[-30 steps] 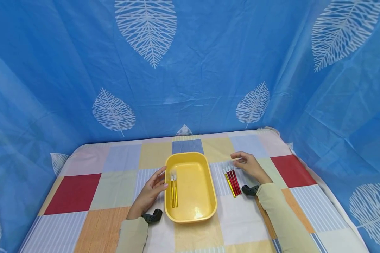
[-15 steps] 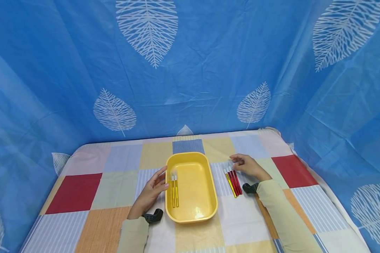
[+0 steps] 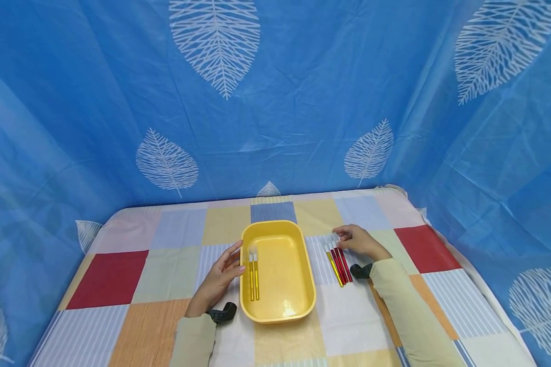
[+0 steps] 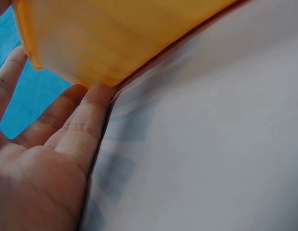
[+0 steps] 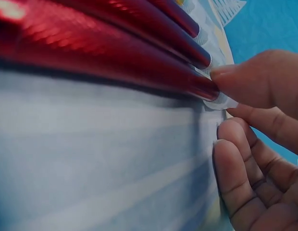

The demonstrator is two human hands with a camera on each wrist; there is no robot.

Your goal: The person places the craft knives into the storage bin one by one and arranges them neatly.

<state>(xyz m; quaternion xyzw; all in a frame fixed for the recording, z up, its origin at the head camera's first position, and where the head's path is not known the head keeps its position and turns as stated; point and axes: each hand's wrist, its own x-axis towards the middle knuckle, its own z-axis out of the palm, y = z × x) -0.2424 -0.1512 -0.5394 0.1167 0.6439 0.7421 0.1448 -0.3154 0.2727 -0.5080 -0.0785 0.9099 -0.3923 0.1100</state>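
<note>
My left hand rests against the left side of a yellow plastic tray. Its fairly straight fingertips touch the outer wall of the tray in the left wrist view. Inside the tray lie two gold pen-shaped tools with pale tips. My right hand pinches the tip end of the rightmost red pen-shaped tool, which has a shiny metallic handle. In the right wrist view the thumb of my right hand presses beside the end of that red tool; the index finger is partly hidden.
Beside the pinched tool lie other red ones and a gold one, side by side on a patchwork cloth. A blue leaf-print curtain stands behind and along both sides.
My right hand has come down slightly towards the tools, and its thumb and fingers have closed on the rightmost red one's tip end. My left hand stays at the tray.
</note>
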